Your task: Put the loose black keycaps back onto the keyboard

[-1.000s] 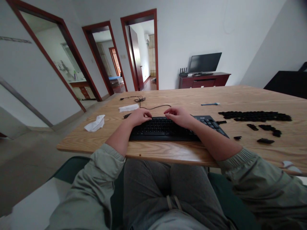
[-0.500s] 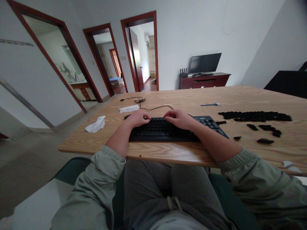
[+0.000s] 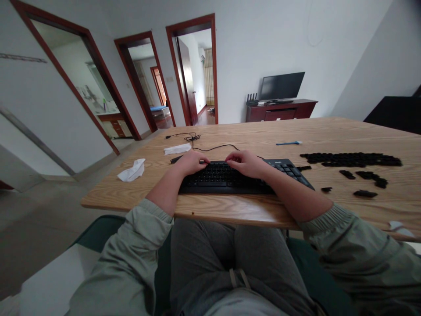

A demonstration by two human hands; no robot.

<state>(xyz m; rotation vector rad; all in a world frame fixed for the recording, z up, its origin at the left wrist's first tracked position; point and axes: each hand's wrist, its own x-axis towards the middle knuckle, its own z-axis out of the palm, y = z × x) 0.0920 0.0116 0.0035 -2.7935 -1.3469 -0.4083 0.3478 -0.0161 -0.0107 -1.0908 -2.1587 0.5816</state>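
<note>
Head view: I see the left hand (image 3: 190, 163) and right hand (image 3: 246, 163) half-curled, gripping nothing, resting on a black keyboard (image 3: 226, 184), with loose black keycaps (image 3: 350, 159) off to the right hand's right.

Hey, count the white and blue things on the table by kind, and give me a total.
Crumpled white tissue: 1
Flat white tissue: 1
White scrap near the edge of the wooden table: 1
Slim blue tool: 1
Total: 4
</note>
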